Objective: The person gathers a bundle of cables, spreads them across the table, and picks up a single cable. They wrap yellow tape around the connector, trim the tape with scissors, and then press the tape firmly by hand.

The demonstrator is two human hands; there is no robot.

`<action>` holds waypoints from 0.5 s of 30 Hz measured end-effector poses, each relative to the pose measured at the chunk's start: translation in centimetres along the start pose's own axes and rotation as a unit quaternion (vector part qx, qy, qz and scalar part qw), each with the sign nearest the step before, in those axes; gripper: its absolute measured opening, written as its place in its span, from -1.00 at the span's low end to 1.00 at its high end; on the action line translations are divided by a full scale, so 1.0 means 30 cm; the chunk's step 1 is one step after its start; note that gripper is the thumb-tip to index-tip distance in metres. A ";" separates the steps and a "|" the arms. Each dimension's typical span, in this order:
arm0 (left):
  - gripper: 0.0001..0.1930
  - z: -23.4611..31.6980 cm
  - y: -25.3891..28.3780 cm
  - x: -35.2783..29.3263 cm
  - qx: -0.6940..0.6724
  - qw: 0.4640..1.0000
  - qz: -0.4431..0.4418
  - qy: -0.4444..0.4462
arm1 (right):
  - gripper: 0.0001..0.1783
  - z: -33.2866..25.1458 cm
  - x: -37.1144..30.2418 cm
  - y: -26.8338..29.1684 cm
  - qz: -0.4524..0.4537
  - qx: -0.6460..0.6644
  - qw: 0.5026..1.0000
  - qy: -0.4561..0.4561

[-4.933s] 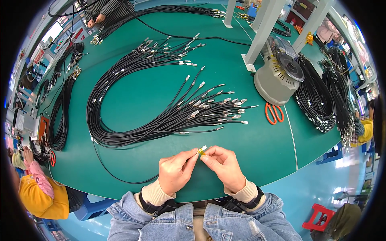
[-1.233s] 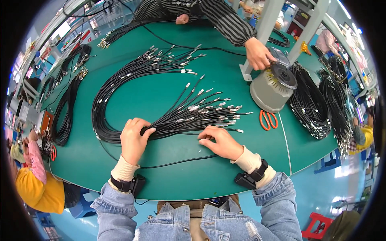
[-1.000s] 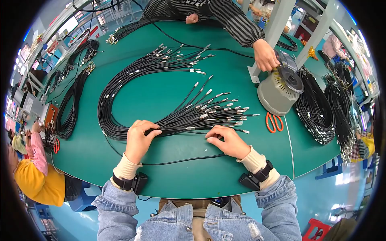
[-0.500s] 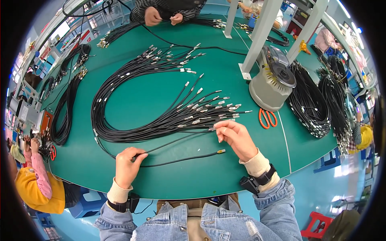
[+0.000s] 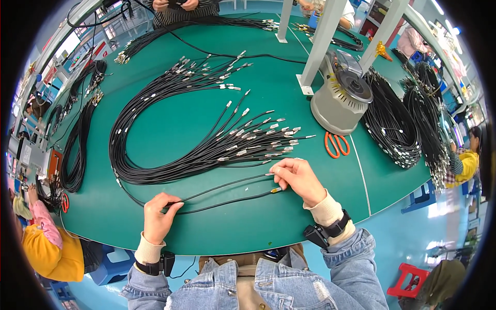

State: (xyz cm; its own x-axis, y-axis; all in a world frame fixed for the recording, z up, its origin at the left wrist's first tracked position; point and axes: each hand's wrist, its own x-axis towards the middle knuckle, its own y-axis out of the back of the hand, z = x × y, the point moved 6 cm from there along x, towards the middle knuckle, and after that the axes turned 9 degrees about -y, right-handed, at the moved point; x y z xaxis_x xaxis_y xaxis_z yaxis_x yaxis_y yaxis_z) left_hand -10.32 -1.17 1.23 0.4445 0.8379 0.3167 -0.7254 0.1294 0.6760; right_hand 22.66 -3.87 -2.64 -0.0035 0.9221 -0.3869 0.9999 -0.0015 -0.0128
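Observation:
My left hand [image 5: 161, 214] is closed in a pinch on a thin black cable [image 5: 227, 187] near the table's front edge. Two strands run to the right from these fingers. The upper strand reaches my right hand [image 5: 298, 181], whose thumb and forefinger pinch it by its small silvery end connector. The lower strand ends in a yellow-marked metal connector [image 5: 276, 190], just below the right fingertips. Beyond both hands lies a big U-shaped bundle of black cables [image 5: 155, 173], its many ends fanned out to the right with white or silvery tips.
Orange-handled scissors [image 5: 337, 145] lie beside a grey round-bodied machine [image 5: 341, 101] and a white metal post [image 5: 323, 49]. More black cable bundles lie at the right [image 5: 392, 124], left [image 5: 77, 150] and far side [image 5: 196, 23] of the green table [image 5: 217, 235]. Other people sit around it.
My right hand has come nearer to me with the cable end, closing in on the lower strand's connector. The whole view has shifted slightly. The hands of the person opposite have moved.

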 end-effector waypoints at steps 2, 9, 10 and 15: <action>-0.86 0.002 -0.002 0.000 -0.013 1.000 -0.011 0.002 | -0.85 -0.005 0.001 -0.011 -0.029 0.055 0.998 0.025; -0.76 0.173 -0.162 0.116 -0.072 0.994 -0.055 -0.061 | -0.86 -0.056 -0.055 -0.057 -0.035 0.041 0.996 0.077; -0.76 0.204 -0.202 0.136 -0.075 0.994 -0.054 -0.066 | -0.85 -0.060 -0.060 -0.059 -0.034 0.044 0.995 0.084; -0.84 0.235 -0.349 0.211 -0.277 0.958 -0.073 0.012 | -0.88 -0.076 -0.071 -0.063 -0.019 0.016 0.995 0.096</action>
State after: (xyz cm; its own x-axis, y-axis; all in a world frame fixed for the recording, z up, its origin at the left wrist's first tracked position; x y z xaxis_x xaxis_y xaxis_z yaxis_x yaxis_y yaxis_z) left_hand 3.80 -0.96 0.85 0.5546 0.8010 0.2255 -0.8274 0.5019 0.2520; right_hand 20.81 -4.96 0.32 -0.0355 0.9787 -0.2020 0.9982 0.0249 -0.0544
